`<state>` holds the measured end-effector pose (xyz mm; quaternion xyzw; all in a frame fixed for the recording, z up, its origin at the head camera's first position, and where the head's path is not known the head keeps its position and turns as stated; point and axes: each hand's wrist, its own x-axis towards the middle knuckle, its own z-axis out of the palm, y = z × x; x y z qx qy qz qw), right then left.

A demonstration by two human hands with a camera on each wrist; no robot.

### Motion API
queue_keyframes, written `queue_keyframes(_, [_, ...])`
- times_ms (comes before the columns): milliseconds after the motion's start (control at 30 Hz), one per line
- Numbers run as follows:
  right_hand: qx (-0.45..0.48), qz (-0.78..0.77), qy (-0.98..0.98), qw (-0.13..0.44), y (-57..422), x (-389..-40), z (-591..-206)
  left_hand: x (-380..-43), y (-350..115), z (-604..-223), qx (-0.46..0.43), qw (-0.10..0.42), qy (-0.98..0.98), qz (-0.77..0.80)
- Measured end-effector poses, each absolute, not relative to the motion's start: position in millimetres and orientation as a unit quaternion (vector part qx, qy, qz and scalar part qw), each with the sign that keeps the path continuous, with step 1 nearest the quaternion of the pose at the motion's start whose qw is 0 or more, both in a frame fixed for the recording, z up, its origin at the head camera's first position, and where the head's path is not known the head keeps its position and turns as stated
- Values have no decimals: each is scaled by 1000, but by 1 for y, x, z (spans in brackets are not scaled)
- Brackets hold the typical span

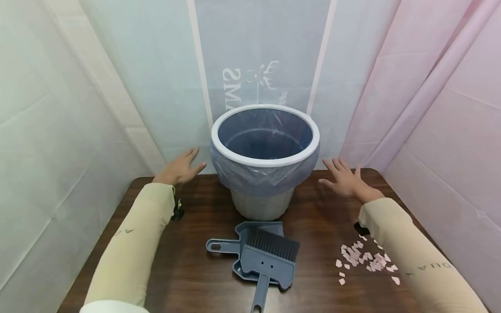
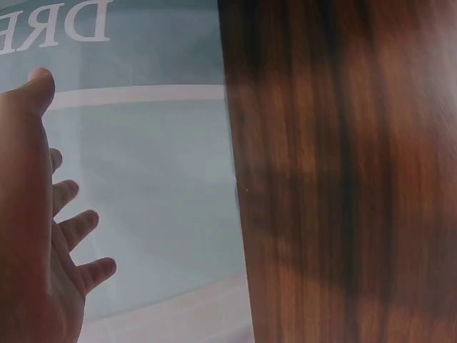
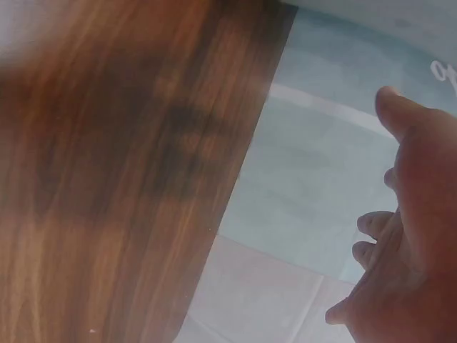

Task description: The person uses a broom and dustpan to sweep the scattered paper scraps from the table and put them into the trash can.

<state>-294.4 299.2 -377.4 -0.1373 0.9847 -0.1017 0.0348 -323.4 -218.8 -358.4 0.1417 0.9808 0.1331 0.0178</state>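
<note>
A white-rimmed trash can (image 1: 262, 206) lined with a translucent bag (image 1: 270, 176) stands upright at the back middle of the table in the head view. To its left is my left hand (image 1: 181, 167), fingers spread and nothing in it; the left wrist view shows the same empty hand (image 2: 43, 214). My right hand (image 1: 346, 180) is to the can's right, also with fingers apart and holding nothing. In front of the can lies a grey dustpan (image 1: 227, 246), and a grey hand brush (image 1: 270, 263) with dark bristles rests across it.
Small pale paper scraps (image 1: 354, 254) are scattered at the right of the dark wooden table (image 1: 188, 278), beside the right forearm. Pale fabric walls (image 1: 58, 143) enclose the table at the back and both sides.
</note>
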Motion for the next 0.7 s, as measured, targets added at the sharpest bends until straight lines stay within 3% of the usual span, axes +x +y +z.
queue_keyframes(167, [-173, -115, 978, 13, 307, -276, -377, -309, -227, -371, 171, 12, 976, 137])
queue_keyframes(367, [-237, -121, 964, -18, 304, -249, -376, -281, -237, -382, 165, 49, 974, 146])
queue_keyframes(700, [-316, -144, 936, -62, 280, -202, -377, -244, -237, -399, 204, 35, 969, 133])
